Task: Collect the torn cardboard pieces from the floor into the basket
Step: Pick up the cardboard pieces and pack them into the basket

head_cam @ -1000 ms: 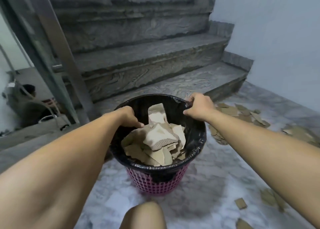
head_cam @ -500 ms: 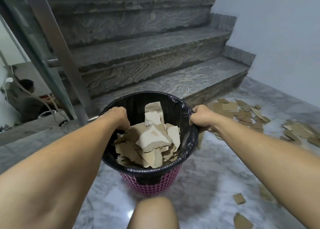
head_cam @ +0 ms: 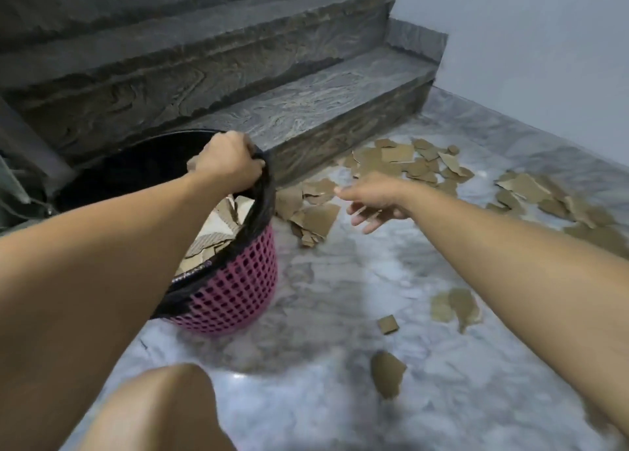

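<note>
Basket gripped, cardboard pieces on the floor

Left hand (head_cam: 228, 162) clutches the basket (head_cam: 238, 290) rim (black liner) — right hand (head_cam: 372, 200), fingers spread, hovers over cardboard pieces (head_cam: 315, 217) just right.

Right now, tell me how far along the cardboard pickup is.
Partly done. The pink basket already holds a layer of torn pieces. In hand: the left hand grips the basket's black liner at the rim, while the right hand reaches open and empty toward the nearest pile. Left: that pile, the scatter by the step, pieces near the wall and strays.
</note>
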A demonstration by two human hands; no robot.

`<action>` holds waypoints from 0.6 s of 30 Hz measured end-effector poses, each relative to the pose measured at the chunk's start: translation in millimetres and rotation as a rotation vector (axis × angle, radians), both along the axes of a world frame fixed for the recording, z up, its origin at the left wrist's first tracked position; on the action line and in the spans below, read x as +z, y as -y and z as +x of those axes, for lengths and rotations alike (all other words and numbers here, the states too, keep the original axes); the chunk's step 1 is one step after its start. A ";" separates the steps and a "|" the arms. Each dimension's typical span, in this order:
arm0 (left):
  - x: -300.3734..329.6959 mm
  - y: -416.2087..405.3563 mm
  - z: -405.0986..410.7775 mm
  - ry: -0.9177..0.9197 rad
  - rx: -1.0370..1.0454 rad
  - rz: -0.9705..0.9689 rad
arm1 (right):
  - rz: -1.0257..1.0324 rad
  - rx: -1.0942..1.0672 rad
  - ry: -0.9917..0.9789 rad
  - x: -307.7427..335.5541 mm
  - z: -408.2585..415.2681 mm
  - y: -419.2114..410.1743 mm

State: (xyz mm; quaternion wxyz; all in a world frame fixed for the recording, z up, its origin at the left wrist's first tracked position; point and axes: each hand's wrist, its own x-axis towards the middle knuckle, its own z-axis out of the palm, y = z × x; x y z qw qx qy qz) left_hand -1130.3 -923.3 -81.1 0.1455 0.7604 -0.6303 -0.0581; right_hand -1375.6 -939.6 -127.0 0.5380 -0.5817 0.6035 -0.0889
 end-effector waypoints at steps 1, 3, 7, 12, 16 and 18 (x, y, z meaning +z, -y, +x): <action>-1.3 -0.1 -15.9 0.065 -0.035 -0.048 | -0.001 0.011 -0.041 -5.0 -20.1 1.5; -6.5 -3.9 -50.8 0.304 -0.126 -0.157 | 0.002 0.013 -0.104 -13.9 -62.7 3.3; -23.1 -8.8 -121.6 0.421 -0.237 -0.109 | 0.021 -0.035 -0.173 -30.7 -142.6 -0.9; -70.9 -25.9 -194.9 0.249 -0.305 0.469 | 0.067 -0.024 -0.257 -58.9 -215.3 -10.5; -137.2 -47.0 -226.6 0.281 -0.426 0.702 | 0.033 0.157 -0.452 -96.3 -228.9 -25.8; -175.4 -56.1 -235.0 0.229 -0.467 0.744 | -0.002 0.305 -0.562 -121.0 -224.7 -33.4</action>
